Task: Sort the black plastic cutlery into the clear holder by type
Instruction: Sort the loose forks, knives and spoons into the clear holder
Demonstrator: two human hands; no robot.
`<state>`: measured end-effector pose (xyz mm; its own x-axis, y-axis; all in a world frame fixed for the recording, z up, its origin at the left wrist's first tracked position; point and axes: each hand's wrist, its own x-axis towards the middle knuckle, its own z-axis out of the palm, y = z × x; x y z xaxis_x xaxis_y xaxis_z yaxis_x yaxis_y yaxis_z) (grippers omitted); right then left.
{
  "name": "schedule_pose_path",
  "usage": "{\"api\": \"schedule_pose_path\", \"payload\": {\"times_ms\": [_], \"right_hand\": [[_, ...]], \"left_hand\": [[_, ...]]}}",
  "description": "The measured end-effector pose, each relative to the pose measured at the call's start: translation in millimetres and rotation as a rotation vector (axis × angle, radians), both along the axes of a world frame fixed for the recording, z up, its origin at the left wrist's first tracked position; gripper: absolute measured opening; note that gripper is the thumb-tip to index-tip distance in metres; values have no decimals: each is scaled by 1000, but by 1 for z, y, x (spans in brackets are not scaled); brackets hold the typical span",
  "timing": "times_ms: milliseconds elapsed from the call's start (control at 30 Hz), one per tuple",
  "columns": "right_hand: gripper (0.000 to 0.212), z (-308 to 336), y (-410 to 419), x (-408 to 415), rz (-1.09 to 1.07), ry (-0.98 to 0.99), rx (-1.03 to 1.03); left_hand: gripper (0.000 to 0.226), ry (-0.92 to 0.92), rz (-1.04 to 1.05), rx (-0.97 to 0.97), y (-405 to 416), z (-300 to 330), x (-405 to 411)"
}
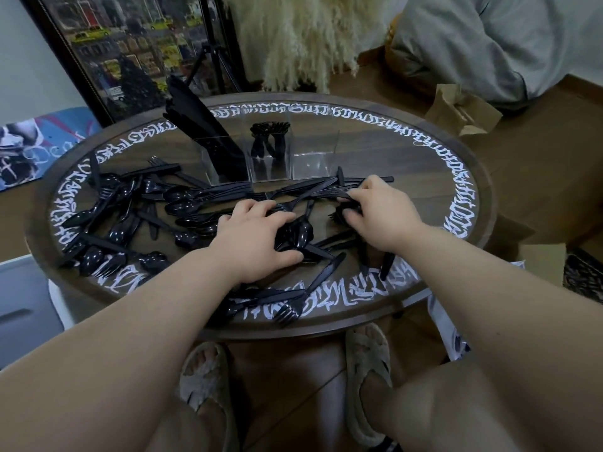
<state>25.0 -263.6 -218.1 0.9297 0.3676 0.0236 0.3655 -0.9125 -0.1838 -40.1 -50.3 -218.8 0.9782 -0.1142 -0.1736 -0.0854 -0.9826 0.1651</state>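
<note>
Our right hand (375, 207) is curled around a small bunch of forks (346, 203), while our left hand (257, 236) closes over a clump of spoons (298, 234) just beside it. The clear holder (270, 154) stands just beyond both grips, its right compartment empty. Loose cutlery (130, 216) crosses under both holds, so we judge that lifting could drag stray pieces along or mix types.
</note>
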Motion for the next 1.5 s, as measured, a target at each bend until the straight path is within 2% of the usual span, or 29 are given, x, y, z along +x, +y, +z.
{"api": "schedule_pose_path", "payload": {"times_ms": [100,233,367,467,600,767,833,900,1033,1133,1300,1433,1500], "right_hand": [[36,0,9,-1,64,12,-85],[33,-2,8,-2,63,36,-135],[26,-4,14,-8,104,-57,-149],[26,-1,16,-12,84,-120,-78],[25,10,24,-14,56,-191,125],[17,19,41,-16,47,-197,204],[14,20,45,-17,40,-202,254],[11,21,48,-17,48,-200,271],[23,18,53,-15,80,-175,148],[26,12,52,-9,71,-143,76],[27,2,53,-1,21,-100,110],[23,2,61,-3,-6,-105,143],[22,6,66,-5,-10,-124,166]], "left_hand": [[76,4,-12,4,-5,-2,4],[76,52,-8,16,-5,-6,4],[76,73,-7,22,-5,-8,3],[74,56,13,-14,-2,-7,1],[59,-93,154,-38,18,-4,4],[54,-38,266,-15,38,-8,3],[53,-70,281,-33,36,-9,7],[49,-80,287,-45,33,-10,13],[45,-11,274,-51,28,-15,25],[41,-108,288,-84,26,-16,29],[22,-325,342,-220,34,-5,24],[7,-390,412,-278,44,-1,16],[7,-415,445,-316,48,0,14]]}}
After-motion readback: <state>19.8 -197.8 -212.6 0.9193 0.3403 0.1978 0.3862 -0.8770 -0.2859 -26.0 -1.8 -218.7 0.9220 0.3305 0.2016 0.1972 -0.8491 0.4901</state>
